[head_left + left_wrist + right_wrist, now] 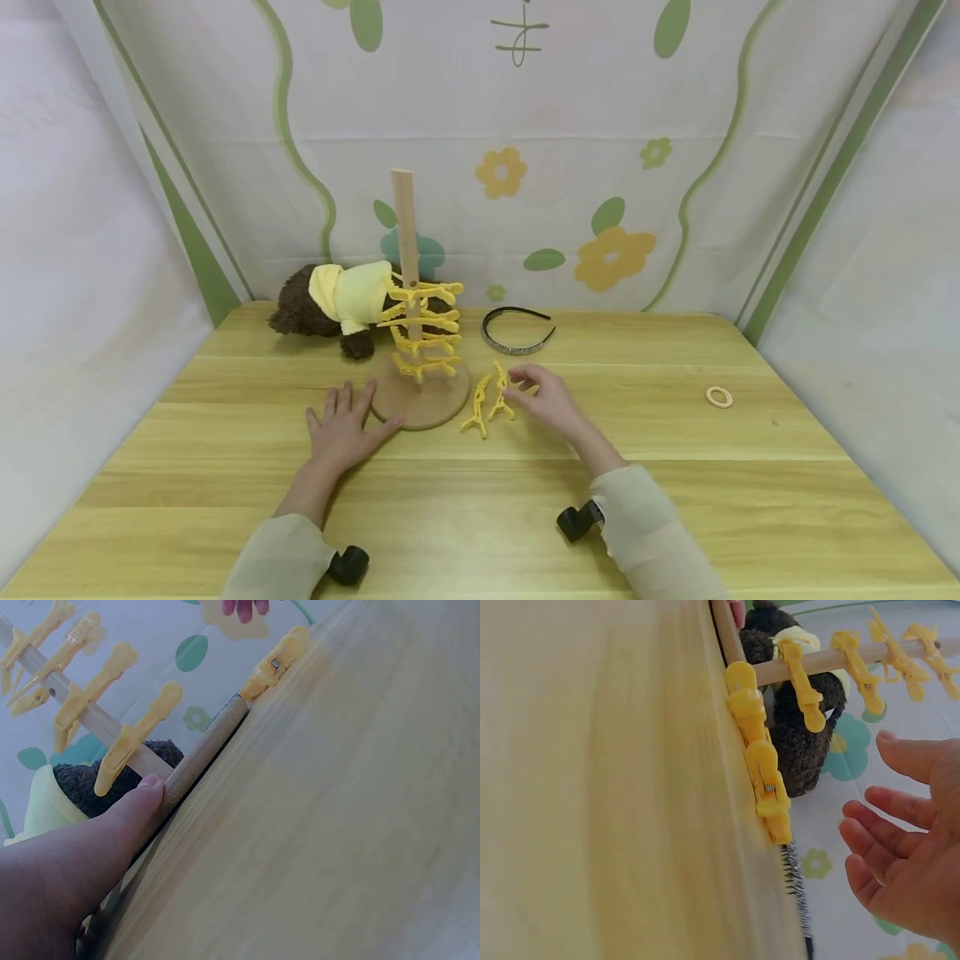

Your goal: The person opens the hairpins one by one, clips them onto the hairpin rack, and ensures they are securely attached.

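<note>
A wooden post [406,225] rises from a round wooden base [431,410], with several yellow clips [427,365] fastened along its lower half, one above another. My left hand [345,435] lies with spread fingers on the table beside the base; its thumb [146,799] touches the base's edge. Two loose yellow clips lie right of the base, one nearer the base [478,407] and one nearer my right hand [501,393]. Just beside that second clip hovers my right hand [549,404], fingers loosely bent and nothing between them, as the right wrist view shows.
Behind the post a brown plush toy [360,293] in a yellow top lies on its side. A black headband [517,348] with a glittery band sits behind the loose clips. Far to the right is a small pale ring [719,397]. Printed fabric walls [675,100] enclose the table.
</note>
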A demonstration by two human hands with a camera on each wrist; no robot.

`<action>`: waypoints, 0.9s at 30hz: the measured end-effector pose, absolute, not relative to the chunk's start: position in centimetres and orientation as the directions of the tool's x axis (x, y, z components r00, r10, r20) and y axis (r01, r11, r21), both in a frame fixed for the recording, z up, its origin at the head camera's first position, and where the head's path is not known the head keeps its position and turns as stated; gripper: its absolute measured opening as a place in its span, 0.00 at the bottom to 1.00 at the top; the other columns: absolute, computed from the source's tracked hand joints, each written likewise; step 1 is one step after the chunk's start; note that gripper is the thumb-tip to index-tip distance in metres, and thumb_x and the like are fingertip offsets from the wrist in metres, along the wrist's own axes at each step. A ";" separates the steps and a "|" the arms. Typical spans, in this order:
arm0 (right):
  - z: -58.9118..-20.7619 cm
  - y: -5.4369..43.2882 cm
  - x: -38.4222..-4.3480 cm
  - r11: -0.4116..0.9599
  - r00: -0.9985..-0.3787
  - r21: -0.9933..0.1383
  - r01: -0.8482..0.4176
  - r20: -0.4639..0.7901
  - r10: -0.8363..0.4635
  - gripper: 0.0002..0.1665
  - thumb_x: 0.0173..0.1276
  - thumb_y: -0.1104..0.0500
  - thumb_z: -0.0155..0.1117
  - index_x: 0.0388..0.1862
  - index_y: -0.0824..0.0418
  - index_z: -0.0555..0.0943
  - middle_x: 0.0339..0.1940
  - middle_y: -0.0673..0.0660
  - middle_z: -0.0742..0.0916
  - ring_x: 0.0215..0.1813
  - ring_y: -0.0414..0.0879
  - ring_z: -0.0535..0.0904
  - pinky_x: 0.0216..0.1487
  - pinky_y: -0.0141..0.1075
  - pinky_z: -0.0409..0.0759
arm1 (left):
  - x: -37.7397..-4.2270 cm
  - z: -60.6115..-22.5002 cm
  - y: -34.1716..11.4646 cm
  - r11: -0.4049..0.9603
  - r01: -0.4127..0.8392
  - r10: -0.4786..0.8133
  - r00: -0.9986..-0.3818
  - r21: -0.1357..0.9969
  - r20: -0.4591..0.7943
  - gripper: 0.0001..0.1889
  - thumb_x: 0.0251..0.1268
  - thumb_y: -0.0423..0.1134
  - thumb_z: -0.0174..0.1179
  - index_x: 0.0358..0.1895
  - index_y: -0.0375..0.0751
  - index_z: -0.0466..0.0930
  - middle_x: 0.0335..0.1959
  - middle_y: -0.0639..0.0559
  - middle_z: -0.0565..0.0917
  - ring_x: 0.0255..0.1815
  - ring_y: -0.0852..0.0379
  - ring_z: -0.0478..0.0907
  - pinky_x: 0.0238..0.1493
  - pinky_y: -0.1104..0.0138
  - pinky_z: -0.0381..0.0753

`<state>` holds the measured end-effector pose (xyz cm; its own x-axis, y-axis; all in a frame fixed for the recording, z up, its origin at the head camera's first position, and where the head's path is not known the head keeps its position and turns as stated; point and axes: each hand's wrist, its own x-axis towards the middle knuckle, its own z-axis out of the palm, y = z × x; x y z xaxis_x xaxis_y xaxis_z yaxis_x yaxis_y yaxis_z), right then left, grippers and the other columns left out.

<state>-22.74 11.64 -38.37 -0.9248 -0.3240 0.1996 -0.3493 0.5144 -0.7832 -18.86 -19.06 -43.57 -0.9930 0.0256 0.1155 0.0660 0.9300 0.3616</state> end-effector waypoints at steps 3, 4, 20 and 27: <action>-39.1 11.8 -22.6 0.500 -0.935 -0.805 -0.320 0.182 -0.305 0.23 0.55 0.58 0.63 0.48 0.68 0.74 0.42 0.59 0.79 0.41 0.49 0.73 0.38 0.40 0.73 | -19.0 -43.5 -19.0 0.930 0.069 0.029 -0.993 0.362 0.116 0.46 0.47 0.73 0.39 0.67 0.48 0.48 0.64 0.31 0.47 0.63 0.34 0.37 0.48 0.36 0.28; -39.4 11.8 -22.5 0.494 -0.937 -0.811 -0.313 0.178 -0.301 0.23 0.55 0.58 0.63 0.48 0.68 0.74 0.42 0.58 0.79 0.41 0.48 0.73 0.38 0.39 0.73 | -19.0 -43.5 -19.0 0.929 0.070 0.029 -0.993 0.363 0.116 0.46 0.47 0.73 0.39 0.67 0.48 0.48 0.64 0.32 0.46 0.63 0.34 0.37 0.48 0.36 0.28; -43.4 11.2 -23.0 0.540 -0.931 -0.759 -0.363 0.274 -0.241 0.09 0.52 0.65 0.64 0.34 0.67 0.79 0.24 0.51 0.78 0.27 0.41 0.71 0.28 0.32 0.71 | -18.9 -43.8 -19.3 0.934 0.065 0.018 -0.991 0.351 0.136 0.46 0.47 0.73 0.39 0.67 0.47 0.48 0.64 0.32 0.47 0.63 0.34 0.38 0.49 0.36 0.28; -43.3 12.3 -22.9 0.563 -0.943 -0.758 -0.329 0.290 -0.161 0.05 0.55 0.67 0.61 0.31 0.64 0.82 0.25 0.52 0.81 0.28 0.42 0.72 0.29 0.33 0.71 | -18.8 -43.7 -19.1 0.931 0.076 0.025 -0.989 0.357 0.145 0.46 0.47 0.72 0.40 0.67 0.46 0.50 0.63 0.31 0.48 0.62 0.33 0.39 0.49 0.36 0.29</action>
